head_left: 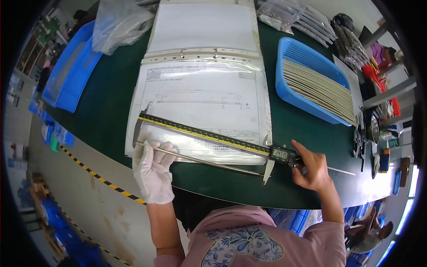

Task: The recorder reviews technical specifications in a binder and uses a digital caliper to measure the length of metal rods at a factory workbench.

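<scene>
A long digital caliper (204, 133) with a black and yellow scale lies slantwise over the lower part of an open ring binder (200, 89) that shows a technical drawing. Between its jaws runs a thin metal rod (209, 163). My left hand (153, 171), in a white glove, is closed around the rod's left end beside the fixed jaw. At the right, my bare right hand (312, 167) grips the caliper's sliding display head (283, 155), thumb and fingers around its edge. The rod's right end meets the sliding jaw; whether it touches firmly I cannot tell.
A blue basket (280, 80) full of similar metal rods (318, 86) stands at the right on the green table (111, 89). Far left is a blue bin (80, 84) beside a clear plastic bag (120, 26). Packed bags (307, 20) lie at the back right. Another person (371, 231) sits beyond the table.
</scene>
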